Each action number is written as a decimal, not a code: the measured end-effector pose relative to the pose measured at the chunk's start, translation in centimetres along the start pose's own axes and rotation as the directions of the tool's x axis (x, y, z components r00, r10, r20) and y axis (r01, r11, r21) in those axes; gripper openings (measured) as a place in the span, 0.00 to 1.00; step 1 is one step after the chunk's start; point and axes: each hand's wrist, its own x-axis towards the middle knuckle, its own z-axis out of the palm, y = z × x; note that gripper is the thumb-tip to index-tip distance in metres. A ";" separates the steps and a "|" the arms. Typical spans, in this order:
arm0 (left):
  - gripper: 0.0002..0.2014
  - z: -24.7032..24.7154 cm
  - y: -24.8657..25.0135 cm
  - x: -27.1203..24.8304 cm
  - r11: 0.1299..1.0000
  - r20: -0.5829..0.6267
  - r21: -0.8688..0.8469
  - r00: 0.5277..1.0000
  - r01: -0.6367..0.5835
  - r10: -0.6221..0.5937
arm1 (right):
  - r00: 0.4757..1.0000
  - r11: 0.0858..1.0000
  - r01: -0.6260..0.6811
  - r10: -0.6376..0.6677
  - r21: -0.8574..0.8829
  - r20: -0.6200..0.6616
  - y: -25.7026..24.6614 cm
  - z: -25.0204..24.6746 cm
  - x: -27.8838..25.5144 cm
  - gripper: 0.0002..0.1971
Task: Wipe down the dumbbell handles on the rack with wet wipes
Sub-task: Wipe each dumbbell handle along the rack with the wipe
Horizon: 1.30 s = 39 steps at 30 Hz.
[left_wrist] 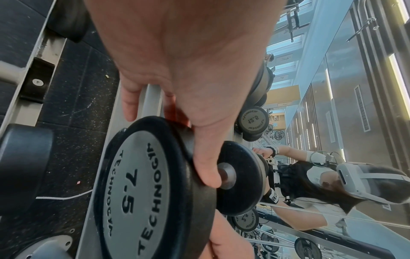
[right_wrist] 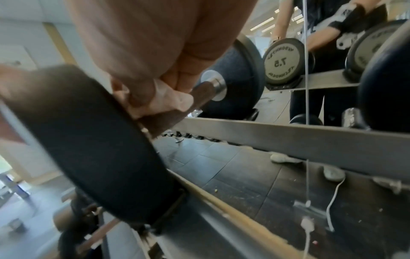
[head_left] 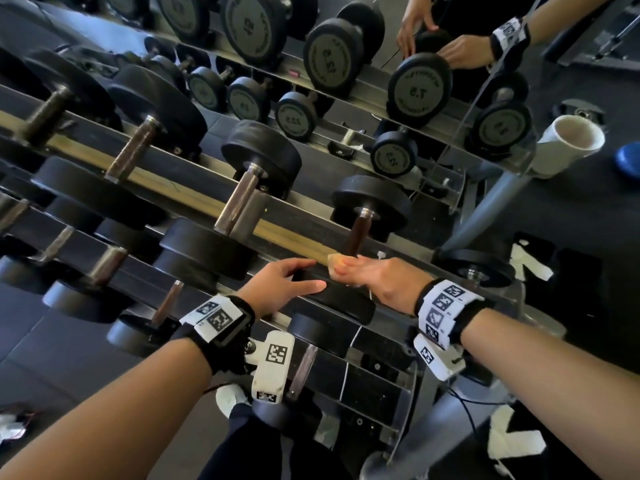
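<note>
Wiping the 7.5 dumbbell (head_left: 349,258) handle (head_left: 358,233).
My right hand (head_left: 377,278) pinches the wet wipe (right_wrist: 170,99) there; my left hand (head_left: 284,282), fingers straight, steadies its near head.

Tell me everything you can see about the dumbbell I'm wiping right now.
The dumbbell lies across the rack's rails, last at the right end of its row. It has two round black heads, rubber by the look, with grey end caps reading TECHNOGYM 7.5, and a dark brownish handle with metal collars. The left hand rests on the near head; the right hand presses a white wipe to the handle's near end.
</note>
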 end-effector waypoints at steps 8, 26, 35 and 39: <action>0.34 -0.3 1.3 0.4 0.995 0.037 0.101 0.999 0.015 -0.019 | 0.730 0.825 -0.464 0.563 0.324 -0.387 0.7 0.9 -1.3 0.20; 0.25 -0.1 0.0 0.8 0.998 0.032 0.063 0.999 -0.029 0.027 | 0.572 0.721 -0.429 0.683 0.544 -0.454 0.9 1.0 2.0 0.14; 0.26 -0.2 0.0 0.9 0.999 0.033 0.040 0.999 -0.026 0.024 | 0.773 0.770 -0.506 0.605 0.388 -0.191 -3.3 2.8 0.0 0.15; 0.27 -0.2 -0.1 0.9 1.000 0.040 0.010 0.999 -0.014 0.013 | 0.750 0.633 -0.446 0.650 0.633 -0.121 -2.5 0.4 -0.8 0.10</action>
